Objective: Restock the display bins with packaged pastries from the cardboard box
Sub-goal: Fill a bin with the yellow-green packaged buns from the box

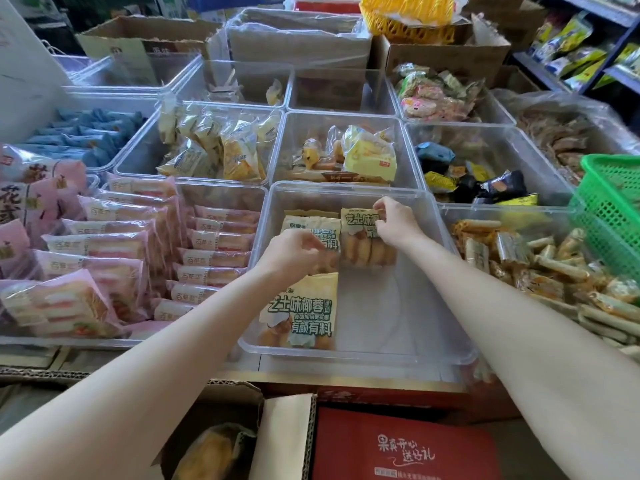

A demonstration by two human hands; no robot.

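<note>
At the twelve o'clock end of the clear bin [446,233], the right hand [394,221] pinches one pastry pack [360,233] and the left hand [294,251] grips its neighbour [311,230], placing them; next, likely another reach into the cardboard box [221,441] at six o'clock.

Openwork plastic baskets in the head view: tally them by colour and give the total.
Yellow basket: 1
Green basket: 1
Total: 2
</note>
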